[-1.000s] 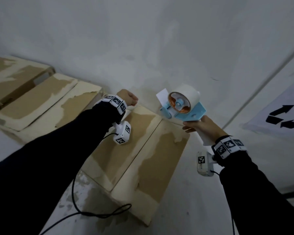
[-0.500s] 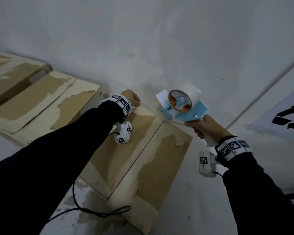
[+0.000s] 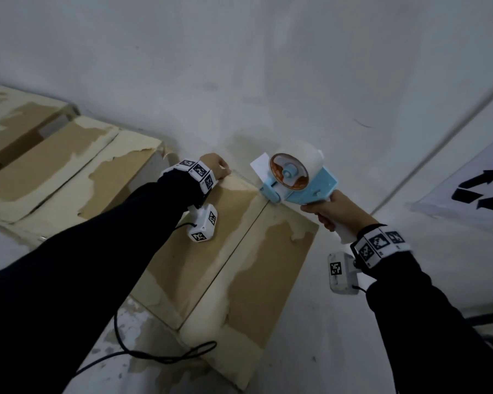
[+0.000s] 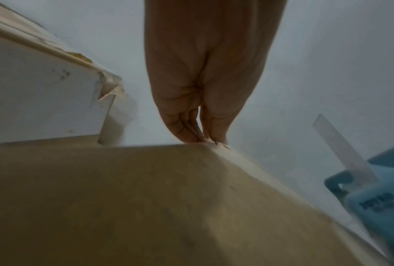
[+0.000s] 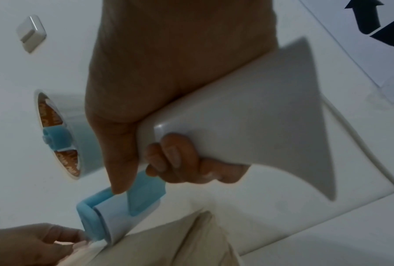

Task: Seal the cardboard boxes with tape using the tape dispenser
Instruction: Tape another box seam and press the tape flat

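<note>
A cardboard box [image 3: 268, 265] lies in front of me, its two top flaps closed along a middle seam. My left hand [image 3: 215, 166] sits at the box's far left corner, its fingers [image 4: 198, 136] curled over the far edge. The same left hand [image 5: 32, 243] appears at that edge just beside the dispenser's front. My right hand [image 3: 336, 211] grips the white handle [image 5: 248, 117] of the blue tape dispenser [image 3: 310, 189]. Its front roller [image 5: 89, 221] touches the far edge at the seam. A short tape tab sticks up in front of the white tape roll [image 3: 299, 163].
More worn cardboard boxes [image 3: 54, 172] lie side by side at the left against the white wall. A white sheet with black arrows [image 3: 481, 189] lies at the right. A black cable [image 3: 154, 356] loops over the box's near corner.
My right hand has brought the dispenser down, so its front now meets the far end of the seam. My left hand has stayed at the box's far corner.
</note>
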